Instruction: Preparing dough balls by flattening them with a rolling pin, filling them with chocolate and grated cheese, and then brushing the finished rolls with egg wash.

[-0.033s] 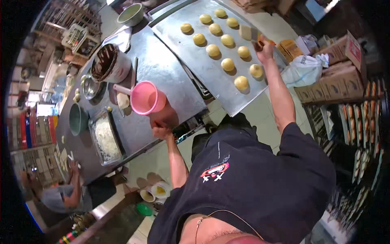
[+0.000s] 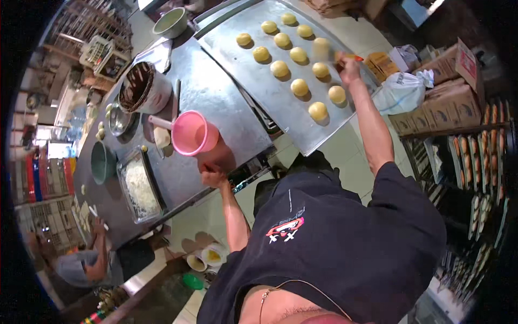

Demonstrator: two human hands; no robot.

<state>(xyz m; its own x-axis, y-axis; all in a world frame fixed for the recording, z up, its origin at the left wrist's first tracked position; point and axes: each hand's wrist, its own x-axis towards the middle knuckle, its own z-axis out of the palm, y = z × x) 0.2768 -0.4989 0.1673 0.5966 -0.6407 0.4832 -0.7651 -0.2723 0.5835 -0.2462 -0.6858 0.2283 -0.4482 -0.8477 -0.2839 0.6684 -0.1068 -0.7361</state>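
Note:
A metal baking tray [image 2: 229, 54] carries rows of round yellow dough balls [image 2: 298, 87]. Over its right side, my right hand [image 2: 348, 69] grips a brush [image 2: 322, 49]; its pale bristle end is smeared by motion beside the dough balls at the right edge. My left hand [image 2: 213, 177] is curled closed at the table's front edge, just below a pink plastic pot [image 2: 189, 133] with a handle. Whether anything lies inside those fingers is hidden.
On the metal table [image 2: 208, 81] stand a chocolate-smeared bucket [image 2: 156, 92], a steel bowl [image 2: 120, 121], a green bowl [image 2: 102, 162] and a tray of white shreds [image 2: 140, 189]. Cardboard boxes [image 2: 448, 108] and bread racks [image 2: 475, 162] line the right. A person [image 2: 89, 264] works at lower left.
My right hand and the brush have shifted slightly left, with the bristles now blurred. My left hand stays by the pink pot. The whole view has shifted a little.

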